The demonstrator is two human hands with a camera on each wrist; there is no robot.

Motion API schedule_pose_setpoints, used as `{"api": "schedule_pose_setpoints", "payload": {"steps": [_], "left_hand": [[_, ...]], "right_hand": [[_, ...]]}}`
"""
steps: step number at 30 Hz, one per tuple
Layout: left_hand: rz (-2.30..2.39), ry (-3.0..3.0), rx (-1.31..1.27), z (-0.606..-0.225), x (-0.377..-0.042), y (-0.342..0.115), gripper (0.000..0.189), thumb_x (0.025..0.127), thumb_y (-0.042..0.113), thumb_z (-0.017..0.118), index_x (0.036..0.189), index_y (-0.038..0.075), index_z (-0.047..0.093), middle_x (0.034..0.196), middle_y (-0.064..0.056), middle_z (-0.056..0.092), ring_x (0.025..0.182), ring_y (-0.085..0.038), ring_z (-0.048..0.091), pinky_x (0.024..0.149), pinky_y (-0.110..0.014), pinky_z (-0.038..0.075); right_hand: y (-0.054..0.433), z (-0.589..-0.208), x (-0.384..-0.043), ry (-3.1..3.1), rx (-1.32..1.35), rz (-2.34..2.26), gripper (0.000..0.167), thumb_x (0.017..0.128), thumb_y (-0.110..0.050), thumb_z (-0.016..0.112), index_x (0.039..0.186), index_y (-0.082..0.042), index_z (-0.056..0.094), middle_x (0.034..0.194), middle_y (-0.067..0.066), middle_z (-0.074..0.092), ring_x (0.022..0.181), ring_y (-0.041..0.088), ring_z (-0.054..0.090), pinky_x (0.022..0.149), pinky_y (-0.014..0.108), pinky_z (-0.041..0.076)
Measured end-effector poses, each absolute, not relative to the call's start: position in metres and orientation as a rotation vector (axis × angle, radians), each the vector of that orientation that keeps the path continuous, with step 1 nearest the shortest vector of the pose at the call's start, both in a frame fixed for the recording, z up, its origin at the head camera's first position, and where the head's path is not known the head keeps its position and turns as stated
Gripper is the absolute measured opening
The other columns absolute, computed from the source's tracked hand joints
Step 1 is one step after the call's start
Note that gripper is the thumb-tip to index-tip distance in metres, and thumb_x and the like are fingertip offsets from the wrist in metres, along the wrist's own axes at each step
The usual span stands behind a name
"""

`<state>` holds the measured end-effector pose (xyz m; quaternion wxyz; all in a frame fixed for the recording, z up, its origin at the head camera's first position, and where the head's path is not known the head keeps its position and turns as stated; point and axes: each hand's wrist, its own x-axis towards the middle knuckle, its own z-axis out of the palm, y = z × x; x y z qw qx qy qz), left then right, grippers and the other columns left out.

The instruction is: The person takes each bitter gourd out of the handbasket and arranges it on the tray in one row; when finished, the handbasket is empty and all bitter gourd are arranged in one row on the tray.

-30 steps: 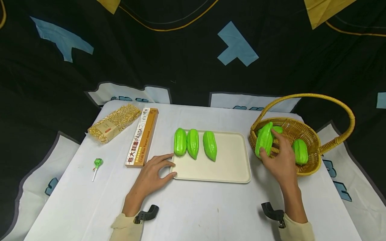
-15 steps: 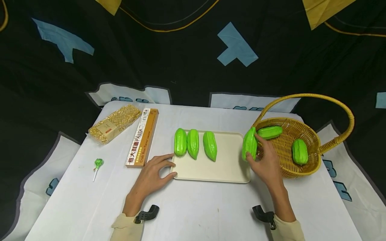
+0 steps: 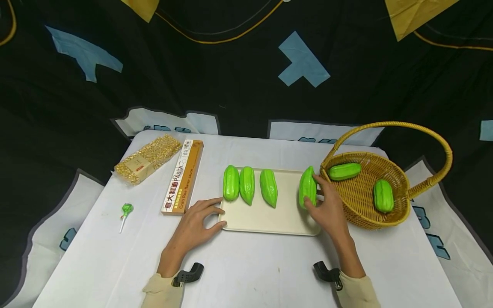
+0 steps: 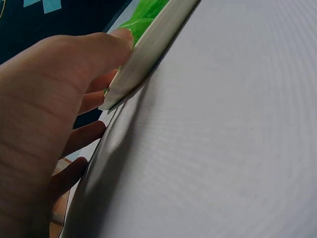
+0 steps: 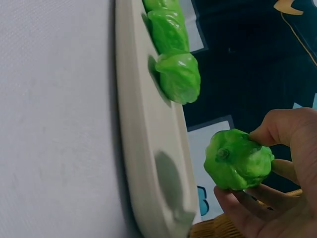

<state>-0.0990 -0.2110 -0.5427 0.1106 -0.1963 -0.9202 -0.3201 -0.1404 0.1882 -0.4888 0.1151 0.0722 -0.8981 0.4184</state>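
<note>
My right hand (image 3: 327, 205) holds a green ridged star fruit (image 3: 307, 187) between thumb and fingers. The right wrist view shows the held star fruit (image 5: 235, 161) end-on, lifted above the tray, with its shadow on the tray floor. Three more star fruits (image 3: 246, 185) lie side by side on the left of the cream rectangular tray (image 3: 285, 220). At the tray's left edge rests my left hand (image 3: 196, 222), fingers spread and fingertips touching the rim. In the left wrist view its thumb lies at the tray rim (image 4: 153, 44).
Right of the tray stands a wicker basket (image 3: 362, 192) with a tall arched handle, holding two star fruits (image 3: 383, 196). To the left are a pasta box (image 3: 182, 177), a bag of yellow grains (image 3: 148, 158) and a green lollipop (image 3: 126, 209). A white cloth covers the table.
My right hand has carried the star fruit leftward out of the basket to over the tray's right end. The left hand has stayed at the tray's edge.
</note>
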Motion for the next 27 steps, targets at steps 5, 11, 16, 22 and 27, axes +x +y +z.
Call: {"api": "schedule_pose_setpoints", "payload": {"steps": [5,11,16,22,27], "left_hand": [[-0.947,-2.713,-0.564,-0.543,-0.098,-0.211,0.031,0.089,0.035,0.090,0.114,0.020,0.081,0.150,0.002,0.065,0.133,-0.024,0.062,0.115,-0.046,0.049],[-0.952,-2.720,-0.570,-0.542,-0.099,-0.211,0.032,0.089,0.035,0.090,0.115,0.020,0.081,0.151,0.003,0.064,0.134,-0.024,0.061,0.116,-0.046,0.049],[-0.952,-2.717,-0.581,-0.543,-0.099,-0.211,0.032,0.089,0.036,0.090,0.115,0.021,0.081,0.151,0.002,0.064,0.134,-0.024,0.061,0.116,-0.046,0.049],[-0.958,-2.722,-0.574,-0.543,-0.099,-0.212,0.032,0.089,0.036,0.091,0.115,0.021,0.080,0.151,0.002,0.064,0.134,-0.023,0.061,0.116,-0.046,0.049],[-0.960,-2.735,-0.571,-0.542,-0.099,-0.212,0.032,0.089,0.037,0.090,0.115,0.021,0.081,0.152,0.003,0.064,0.134,-0.023,0.061,0.117,-0.046,0.048]], "right_hand": [[0.183,-0.495,-0.145,-2.686,0.178,1.237,0.074,0.091,-0.005,0.077,0.159,-0.002,0.047,0.144,0.029,0.056,0.120,0.048,0.067,0.090,0.057,0.064],[0.176,-0.498,-0.149,-2.723,0.153,1.202,0.075,0.092,-0.009,0.077,0.160,-0.004,0.047,0.142,0.028,0.057,0.121,0.046,0.066,0.091,0.055,0.064],[0.171,-0.499,-0.153,-2.746,0.165,1.187,0.074,0.092,-0.012,0.077,0.160,-0.003,0.047,0.146,0.027,0.057,0.124,0.045,0.064,0.094,0.057,0.062],[0.164,-0.503,-0.160,-2.762,0.177,1.225,0.074,0.092,-0.013,0.077,0.159,-0.004,0.048,0.146,0.026,0.058,0.122,0.045,0.066,0.093,0.056,0.063],[0.157,-0.505,-0.163,-2.790,0.173,1.227,0.074,0.093,-0.014,0.077,0.160,-0.005,0.047,0.141,0.026,0.059,0.117,0.045,0.069,0.090,0.054,0.064]]}}
